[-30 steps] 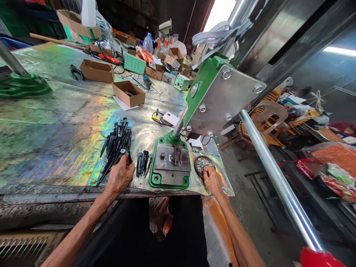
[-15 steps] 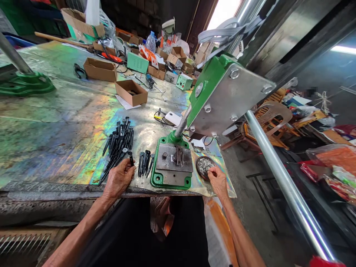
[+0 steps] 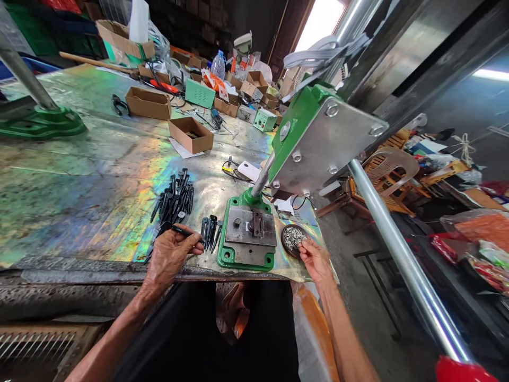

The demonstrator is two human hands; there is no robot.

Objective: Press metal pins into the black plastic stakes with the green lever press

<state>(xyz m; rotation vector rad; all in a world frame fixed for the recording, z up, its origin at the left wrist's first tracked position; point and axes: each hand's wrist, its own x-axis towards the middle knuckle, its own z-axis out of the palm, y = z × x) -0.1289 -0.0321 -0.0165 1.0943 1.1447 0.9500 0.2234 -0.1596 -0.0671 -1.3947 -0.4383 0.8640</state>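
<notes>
My left hand (image 3: 169,255) grips one slim black plastic spike (image 3: 183,232), held level just left of a short row of the same spikes (image 3: 210,229). A larger heap of black spikes (image 3: 175,200) lies behind it on the iridescent metal table (image 3: 91,175). My right hand (image 3: 315,259) is pinched at the near rim of a round dark dish (image 3: 293,236) holding small silvery metal pieces; what the fingers hold is too small to make out. Between my hands stands a green hand press (image 3: 246,239) with a grey steel fixture plate on its base.
The press's long chrome lever (image 3: 401,254) with a red knob slants down to the right. A second green press base (image 3: 42,122) stands far left. Open cardboard boxes (image 3: 191,133), pliers, wires and small green units crowd the far table. A plastic chair (image 3: 387,170) stands on the right.
My left hand has lifted one black spike from the heap and turned it level toward the press. My right hand stays at the dish, shifting slightly along its near edge.
</notes>
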